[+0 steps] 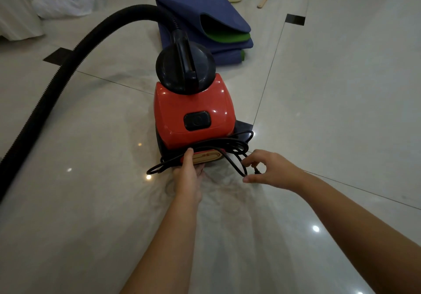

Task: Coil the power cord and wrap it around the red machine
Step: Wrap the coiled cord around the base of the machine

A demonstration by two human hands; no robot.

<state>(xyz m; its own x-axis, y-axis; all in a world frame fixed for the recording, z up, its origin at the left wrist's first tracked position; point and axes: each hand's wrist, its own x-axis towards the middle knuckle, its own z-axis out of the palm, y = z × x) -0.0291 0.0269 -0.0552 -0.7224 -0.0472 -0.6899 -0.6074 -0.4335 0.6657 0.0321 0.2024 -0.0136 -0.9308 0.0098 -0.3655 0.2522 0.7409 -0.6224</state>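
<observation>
Glossy red plastic machine (193,111) is stood on the floor, thin black power cord (227,143) looped across its near base. Loops are pinned there under the left hand (189,175) thumb. Plug end is pinched by the right hand (273,170), just right of the base, so slack runs rightward and that hand is nearer.

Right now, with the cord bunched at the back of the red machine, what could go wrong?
The black power cord lies in loose loops against the glossy red plastic machine; only the left hand pins them, so they may slide off. One loop trails on the pale tiled floor and could be missed. The right hand pinches the cord near its plug; a hard tug might undo the coil.
</observation>
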